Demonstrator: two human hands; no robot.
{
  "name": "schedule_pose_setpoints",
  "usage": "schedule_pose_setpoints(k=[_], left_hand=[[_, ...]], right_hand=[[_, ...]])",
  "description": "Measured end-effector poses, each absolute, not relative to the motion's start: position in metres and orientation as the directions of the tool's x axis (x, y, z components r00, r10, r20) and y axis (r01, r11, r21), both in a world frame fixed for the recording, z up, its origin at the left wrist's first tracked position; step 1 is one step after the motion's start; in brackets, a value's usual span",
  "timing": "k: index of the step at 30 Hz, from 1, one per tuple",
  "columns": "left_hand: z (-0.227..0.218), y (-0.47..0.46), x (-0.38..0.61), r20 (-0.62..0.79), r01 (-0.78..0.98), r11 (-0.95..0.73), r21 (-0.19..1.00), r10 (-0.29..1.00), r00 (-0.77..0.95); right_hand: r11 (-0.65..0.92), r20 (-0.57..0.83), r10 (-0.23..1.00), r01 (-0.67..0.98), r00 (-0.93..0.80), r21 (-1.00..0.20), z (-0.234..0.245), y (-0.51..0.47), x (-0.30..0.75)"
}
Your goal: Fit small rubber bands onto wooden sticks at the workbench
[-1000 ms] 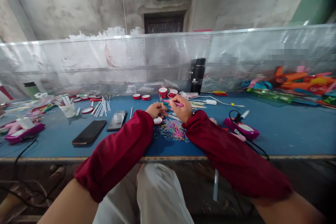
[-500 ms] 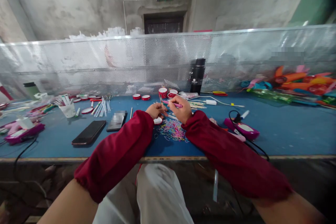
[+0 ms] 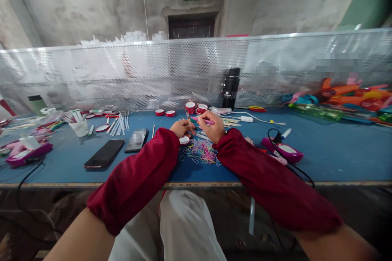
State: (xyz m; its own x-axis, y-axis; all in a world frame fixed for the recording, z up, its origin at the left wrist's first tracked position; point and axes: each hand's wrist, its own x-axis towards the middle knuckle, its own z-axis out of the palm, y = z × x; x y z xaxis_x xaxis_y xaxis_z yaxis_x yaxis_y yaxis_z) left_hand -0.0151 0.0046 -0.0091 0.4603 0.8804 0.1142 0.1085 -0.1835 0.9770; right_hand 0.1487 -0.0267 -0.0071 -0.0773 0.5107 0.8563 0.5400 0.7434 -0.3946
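A pink pen-shaped tool (image 3: 208,121) is gripped in my right hand (image 3: 215,126), its tip pointing left toward the other hand. My left hand (image 3: 181,129) is closed, fingers pinched on a thin pale stick (image 3: 188,115) that stands up from them; its exact kind is too small to make out. Both hands are close together above the blue table. Below them lies a loose pile of thin colourful loops (image 3: 202,151), and a round white-and-red lid (image 3: 184,140) sits partly under my left hand. Dark red sleeves cover both forearms.
Red round tins (image 3: 190,108) and a black bottle (image 3: 232,88) stand behind my hands. Two phones, one a dark phone (image 3: 104,154), and a cup of sticks (image 3: 79,128) are to the left. At right lies a purple device (image 3: 284,150) with a black cable. A perforated screen (image 3: 147,69) borders the back.
Almost nothing differs. Both hands keep their places and their hold, while the whole view has shifted very slightly.
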Motion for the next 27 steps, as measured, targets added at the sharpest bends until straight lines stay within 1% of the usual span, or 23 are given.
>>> schedule_pose_setpoints(k=[5, 10, 14, 27], left_hand=[[-0.0084, 0.0042, -0.0155, 0.121, 0.124, -0.198, 0.972, 0.882, 0.455], [-0.0077, 0.0034, -0.0154, 0.115, 0.13, -0.193, 0.973, 0.886, 0.45], [-0.008, 0.0033, -0.015, 0.126, 0.146, -0.21, 0.967, 0.888, 0.442], [-0.0082, 0.0043, -0.0152, 0.126, 0.116, -0.199, 0.973, 0.883, 0.452]], right_hand=[[0.745, 0.854, 0.512, 0.542, -0.092, -0.388, -0.0075, -0.0265, 0.1489], [0.741, 0.858, 0.509, 0.54, -0.063, -0.4, -0.007, -0.027, 0.1492], [0.747, 0.851, 0.518, 0.532, -0.088, -0.399, -0.0068, -0.0269, 0.149], [0.74, 0.855, 0.514, 0.536, -0.064, -0.405, -0.0071, -0.0267, 0.1493]])
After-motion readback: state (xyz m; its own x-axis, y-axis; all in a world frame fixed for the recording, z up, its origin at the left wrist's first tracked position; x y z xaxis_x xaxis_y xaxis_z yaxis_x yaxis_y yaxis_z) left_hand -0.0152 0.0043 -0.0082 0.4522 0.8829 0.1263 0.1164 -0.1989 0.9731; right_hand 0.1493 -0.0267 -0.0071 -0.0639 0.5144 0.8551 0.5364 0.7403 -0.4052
